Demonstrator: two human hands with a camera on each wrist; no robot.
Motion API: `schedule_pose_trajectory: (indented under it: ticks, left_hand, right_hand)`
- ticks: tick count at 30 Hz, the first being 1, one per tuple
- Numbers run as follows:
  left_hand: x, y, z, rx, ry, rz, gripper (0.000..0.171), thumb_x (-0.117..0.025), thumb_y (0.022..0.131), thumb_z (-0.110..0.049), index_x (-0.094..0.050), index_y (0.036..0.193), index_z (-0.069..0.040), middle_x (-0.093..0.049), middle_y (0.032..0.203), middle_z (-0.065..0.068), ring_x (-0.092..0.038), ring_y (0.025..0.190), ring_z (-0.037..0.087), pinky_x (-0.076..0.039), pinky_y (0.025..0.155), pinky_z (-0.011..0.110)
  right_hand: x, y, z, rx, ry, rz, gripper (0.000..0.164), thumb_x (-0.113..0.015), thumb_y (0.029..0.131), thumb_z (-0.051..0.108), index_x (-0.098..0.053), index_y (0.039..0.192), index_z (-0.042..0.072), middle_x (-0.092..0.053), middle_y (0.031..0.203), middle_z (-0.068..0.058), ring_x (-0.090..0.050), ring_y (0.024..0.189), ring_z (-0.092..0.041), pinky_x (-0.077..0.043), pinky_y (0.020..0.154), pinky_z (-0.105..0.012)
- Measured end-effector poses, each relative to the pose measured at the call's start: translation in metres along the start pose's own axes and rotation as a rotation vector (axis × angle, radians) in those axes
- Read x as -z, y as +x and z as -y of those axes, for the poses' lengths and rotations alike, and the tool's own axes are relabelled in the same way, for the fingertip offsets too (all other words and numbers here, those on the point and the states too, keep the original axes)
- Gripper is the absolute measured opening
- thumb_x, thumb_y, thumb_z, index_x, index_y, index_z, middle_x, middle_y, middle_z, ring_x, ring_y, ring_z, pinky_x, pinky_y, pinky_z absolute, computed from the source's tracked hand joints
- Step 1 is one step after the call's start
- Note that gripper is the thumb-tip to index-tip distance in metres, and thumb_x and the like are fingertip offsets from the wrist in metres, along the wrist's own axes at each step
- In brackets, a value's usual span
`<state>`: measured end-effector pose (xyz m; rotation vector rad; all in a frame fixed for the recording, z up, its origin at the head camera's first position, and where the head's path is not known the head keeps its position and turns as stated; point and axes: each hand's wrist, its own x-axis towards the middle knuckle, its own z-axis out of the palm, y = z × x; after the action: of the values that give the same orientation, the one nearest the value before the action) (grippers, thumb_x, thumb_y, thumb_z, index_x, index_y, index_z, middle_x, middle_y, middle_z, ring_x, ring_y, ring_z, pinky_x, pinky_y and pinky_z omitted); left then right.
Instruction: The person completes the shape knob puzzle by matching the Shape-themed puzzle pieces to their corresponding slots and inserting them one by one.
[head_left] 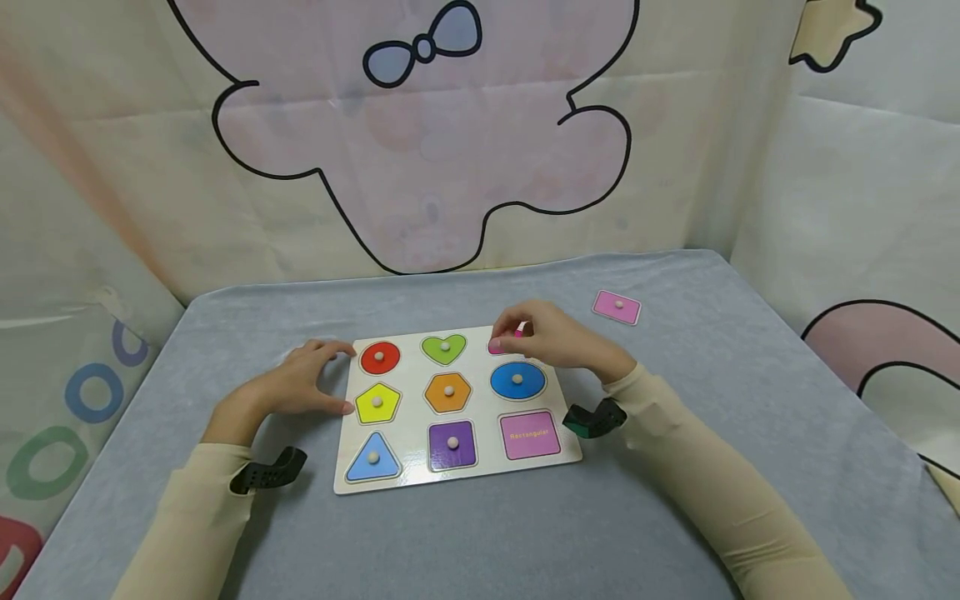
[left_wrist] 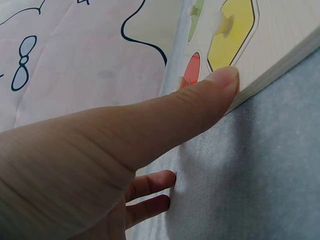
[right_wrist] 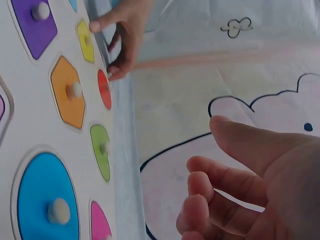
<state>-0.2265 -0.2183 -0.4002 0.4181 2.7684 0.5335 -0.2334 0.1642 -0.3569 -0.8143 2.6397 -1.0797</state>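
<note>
A white puzzle board (head_left: 405, 444) holds coloured shapes with small knobs. My left hand (head_left: 300, 383) is at its left side, thumb on the edge by the yellow pentagon (head_left: 377, 404) and a forefinger near the red oval (head_left: 380, 358). Over the top right corner is my right hand (head_left: 555, 333), partly hiding a bright pink piece (right_wrist: 98, 220) that lies in the board. In the right wrist view its thumb stands apart from the loosely curled fingers, with nothing between them. A pink rectangle (head_left: 611, 304) with a knob lies off the board on the cloth.
The board's lower right recess (head_left: 529, 434) is pink, printed "Rectangular", and has no knob. A blue ellipse (head_left: 528, 381) and a purple square (head_left: 461, 456) sit nearby. Grey-blue cloth (head_left: 465, 542) covers the table; printed curtains (head_left: 450, 150) hang behind it.
</note>
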Motion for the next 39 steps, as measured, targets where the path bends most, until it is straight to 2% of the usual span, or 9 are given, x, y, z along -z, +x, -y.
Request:
schedule_pose_trajectory:
  ticks: [5,9,15,25,32,39]
  left_hand:
    - [0.000,0.000,0.001,0.002,-0.001,0.001,0.089,-0.087,0.074,-0.049,-0.045,0.145,-0.017,-0.038,0.151,0.029,-0.037,0.132,0.047,-0.039,0.105,0.073]
    - [-0.001,0.001,0.001,0.005,0.000,0.001,0.089,-0.086,0.074,-0.050,-0.045,0.145,-0.018,-0.038,0.151,0.028,-0.037,0.133,0.047,-0.039,0.105,0.073]
    - [-0.001,0.001,0.001,0.006,0.002,-0.002,0.088,-0.086,0.074,-0.050,-0.045,0.145,-0.019,-0.038,0.151,0.028,-0.037,0.133,0.047,-0.040,0.105,0.073]
    - [-0.002,0.001,0.002,0.004,-0.001,0.000,0.089,-0.086,0.074,-0.050,-0.045,0.146,-0.018,-0.038,0.151,0.028,-0.037,0.133,0.047,-0.039,0.105,0.073]
    - [-0.001,0.001,0.002,0.000,0.000,-0.004,0.088,-0.086,0.074,-0.050,-0.045,0.145,-0.019,-0.038,0.151,0.028,-0.038,0.133,0.046,-0.040,0.105,0.073]
    - [-0.001,0.001,0.002,-0.001,0.000,-0.002,0.088,-0.086,0.074,-0.050,-0.045,0.145,-0.018,-0.038,0.150,0.028,-0.038,0.133,0.046,-0.040,0.105,0.073]
  right_hand:
    - [0.007,0.002,-0.012,-0.005,-0.033,-0.038,0.018,-0.070,0.096,0.020,-0.074,0.105,0.005,-0.070,0.096,-0.009,-0.058,0.077,-0.018,-0.052,0.069,-0.028]
    - [0.011,0.003,-0.020,-0.010,-0.047,-0.061,0.018,-0.070,0.096,0.020,-0.075,0.104,0.005,-0.071,0.096,-0.009,-0.059,0.085,-0.019,-0.053,0.072,-0.030]
    - [0.018,0.002,-0.031,-0.089,-0.053,-0.089,0.022,-0.069,0.097,0.022,-0.073,0.109,0.004,-0.068,0.101,-0.012,-0.060,0.080,-0.021,-0.058,0.069,-0.035]
    - [0.037,0.001,-0.050,-0.136,-0.043,-0.143,0.021,-0.065,0.099,0.020,-0.073,0.108,0.003,-0.069,0.104,-0.014,-0.060,0.077,-0.025,-0.053,0.068,-0.029]
    - [0.047,-0.001,-0.063,-0.177,-0.076,-0.184,0.023,-0.066,0.099,0.022,-0.072,0.108,0.002,-0.068,0.103,-0.015,-0.061,0.076,-0.023,-0.054,0.067,-0.028]
    - [0.052,-0.003,-0.078,-0.244,-0.101,-0.186,0.027,-0.065,0.099,0.026,-0.071,0.108,0.001,-0.066,0.104,-0.016,-0.064,0.079,-0.025,-0.054,0.067,-0.026]
